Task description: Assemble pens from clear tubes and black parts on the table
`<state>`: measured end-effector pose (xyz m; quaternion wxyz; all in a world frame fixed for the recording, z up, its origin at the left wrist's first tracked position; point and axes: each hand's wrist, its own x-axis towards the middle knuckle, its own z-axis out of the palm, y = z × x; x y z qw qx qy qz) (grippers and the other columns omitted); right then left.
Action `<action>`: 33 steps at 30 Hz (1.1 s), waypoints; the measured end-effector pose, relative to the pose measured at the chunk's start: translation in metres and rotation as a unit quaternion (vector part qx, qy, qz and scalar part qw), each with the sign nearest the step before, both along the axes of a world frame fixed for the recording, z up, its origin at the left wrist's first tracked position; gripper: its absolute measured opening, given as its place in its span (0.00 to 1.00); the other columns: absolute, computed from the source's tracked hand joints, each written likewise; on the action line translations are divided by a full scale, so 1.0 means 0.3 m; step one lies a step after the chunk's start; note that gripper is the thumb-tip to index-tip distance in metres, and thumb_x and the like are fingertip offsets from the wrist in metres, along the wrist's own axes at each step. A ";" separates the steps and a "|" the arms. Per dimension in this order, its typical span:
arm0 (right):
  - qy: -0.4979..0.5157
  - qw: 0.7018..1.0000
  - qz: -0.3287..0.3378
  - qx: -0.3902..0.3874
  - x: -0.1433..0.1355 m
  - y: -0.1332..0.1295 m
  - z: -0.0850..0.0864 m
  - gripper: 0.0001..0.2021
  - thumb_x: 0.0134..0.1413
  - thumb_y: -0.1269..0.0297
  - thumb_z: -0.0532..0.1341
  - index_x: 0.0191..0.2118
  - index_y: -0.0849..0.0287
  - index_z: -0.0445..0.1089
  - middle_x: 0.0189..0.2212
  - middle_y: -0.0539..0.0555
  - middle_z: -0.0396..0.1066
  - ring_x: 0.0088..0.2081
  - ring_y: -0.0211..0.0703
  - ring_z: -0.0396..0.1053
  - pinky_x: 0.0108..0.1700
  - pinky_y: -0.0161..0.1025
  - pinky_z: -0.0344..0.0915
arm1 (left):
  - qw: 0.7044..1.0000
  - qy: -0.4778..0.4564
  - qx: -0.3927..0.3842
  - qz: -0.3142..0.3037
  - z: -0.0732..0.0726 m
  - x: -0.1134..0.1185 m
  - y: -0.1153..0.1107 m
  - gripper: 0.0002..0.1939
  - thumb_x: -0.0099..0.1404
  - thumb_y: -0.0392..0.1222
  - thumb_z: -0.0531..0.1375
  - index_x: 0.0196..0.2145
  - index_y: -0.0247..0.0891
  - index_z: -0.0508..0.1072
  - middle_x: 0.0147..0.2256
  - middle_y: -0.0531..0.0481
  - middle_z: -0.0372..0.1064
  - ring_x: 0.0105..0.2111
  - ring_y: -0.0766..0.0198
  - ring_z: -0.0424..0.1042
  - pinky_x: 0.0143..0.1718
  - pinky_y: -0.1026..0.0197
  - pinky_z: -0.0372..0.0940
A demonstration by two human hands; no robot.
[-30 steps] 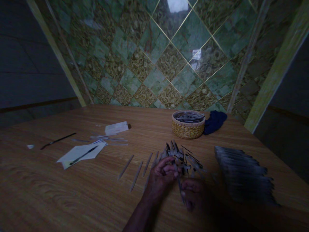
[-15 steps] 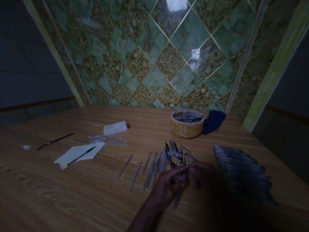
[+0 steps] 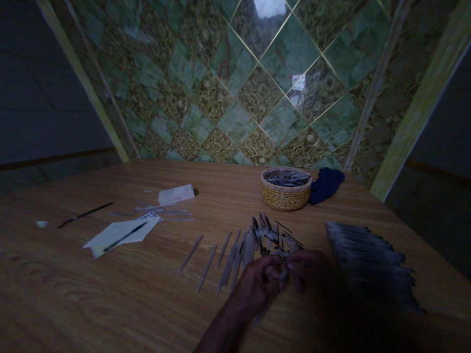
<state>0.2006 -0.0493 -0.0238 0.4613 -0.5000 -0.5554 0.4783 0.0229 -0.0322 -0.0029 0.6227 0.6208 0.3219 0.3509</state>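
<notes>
My left hand (image 3: 257,284) is closed in a pinch on a slim greyish pen (image 3: 284,272), whose lower part runs dimly below the fingers. Fingertips of my right hand (image 3: 311,267), in deep shadow, pinch at the pen's upper end; the exact contact is too dark to make out. Just beyond both hands lies a loose pile of dark pen parts (image 3: 267,233), with caps and thin refills among them. Several pale pen barrels (image 3: 226,272) lie side by side left of my left hand. To the right, a row of pens (image 3: 368,260) lies closely packed.
A woven basket (image 3: 285,196) full of pens stands at the back, with a dark blue cloth (image 3: 327,185) beside it. On the left lie a white box (image 3: 176,194), thin clear strips (image 3: 172,212), paper (image 3: 128,233) bearing a dark pen, and a thin black stick (image 3: 86,214).
Both hands stay in nearly the same place, fingers shifting slightly around the pen. Its lower end, clearer before below my left hand, is now fainter and farther left.
</notes>
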 end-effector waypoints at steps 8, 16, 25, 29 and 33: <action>0.019 1.000 -0.024 -0.001 0.005 0.001 0.017 0.16 0.43 0.53 0.61 0.30 0.63 0.71 0.10 0.46 0.64 0.12 0.35 0.61 0.17 0.32 0.55 | 0.994 0.078 -0.074 -0.017 -0.005 0.006 0.008 0.19 0.52 0.55 0.63 0.21 0.35 0.71 0.18 0.53 0.65 0.17 0.70 0.59 0.20 0.66 0.53; 0.002 1.000 -0.031 0.000 0.018 0.005 0.019 0.14 0.42 0.55 0.60 0.29 0.63 0.71 0.11 0.46 0.64 0.14 0.35 0.60 0.19 0.32 0.56 | 0.995 0.101 -0.002 -0.021 -0.011 -0.002 0.011 0.18 0.57 0.54 0.58 0.23 0.35 0.70 0.18 0.54 0.63 0.18 0.70 0.56 0.21 0.67 0.50; -0.144 0.989 -0.010 0.043 0.022 0.000 0.021 0.14 0.50 0.57 0.54 0.19 0.58 0.63 0.12 0.47 0.62 0.17 0.34 0.61 0.23 0.32 0.56 | 0.986 0.140 0.089 -0.017 -0.013 0.003 0.012 0.13 0.58 0.46 0.56 0.23 0.34 0.67 0.21 0.55 0.57 0.24 0.68 0.56 0.25 0.66 0.50; -0.184 0.981 -0.013 0.058 0.015 -0.008 0.023 0.18 0.52 0.57 0.52 0.16 0.56 0.59 0.10 0.46 0.58 0.16 0.34 0.59 0.22 0.32 0.55 | 0.980 0.150 0.127 -0.021 -0.014 0.006 0.008 0.13 0.59 0.44 0.56 0.21 0.35 0.64 0.22 0.56 0.53 0.25 0.68 0.53 0.25 0.66 0.49; -0.177 0.983 -0.008 0.050 0.025 -0.007 0.031 0.19 0.53 0.55 0.52 0.15 0.57 0.59 0.11 0.46 0.58 0.17 0.34 0.60 0.23 0.32 0.55 | 0.981 0.150 0.121 -0.029 -0.013 0.001 0.007 0.12 0.60 0.44 0.56 0.22 0.35 0.63 0.22 0.56 0.52 0.25 0.69 0.51 0.24 0.66 0.47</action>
